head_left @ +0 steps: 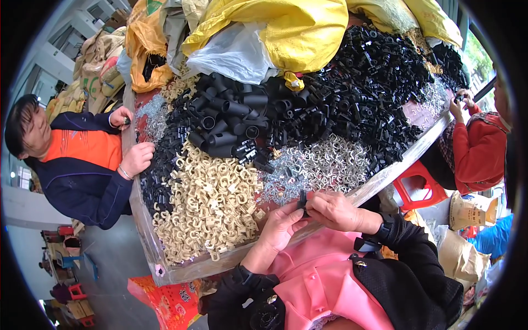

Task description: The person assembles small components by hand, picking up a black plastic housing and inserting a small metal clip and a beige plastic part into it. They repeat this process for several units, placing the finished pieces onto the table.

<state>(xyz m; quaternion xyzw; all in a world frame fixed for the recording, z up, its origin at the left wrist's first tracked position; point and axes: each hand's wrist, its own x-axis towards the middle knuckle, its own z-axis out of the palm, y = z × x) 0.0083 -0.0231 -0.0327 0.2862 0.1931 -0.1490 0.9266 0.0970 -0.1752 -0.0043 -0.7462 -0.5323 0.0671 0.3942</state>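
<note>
Just above the table's near edge, my left hand is closed in a pinch on a small black plastic part. My right hand meets it from the other side, its fingers bent against the same part, so both hands grip it. The part's lower end is hidden by my fingers. Close beyond my hands lie small silvery screws and a heap of curved metal clips. A large pile of beige plastic clamps spreads to the left of my left hand.
Black pipe fittings and black plastic parts heap up mid-table. Yellow sacks stand behind. The wooden rim borders the table. One person works at left, another at right, near a red stool.
</note>
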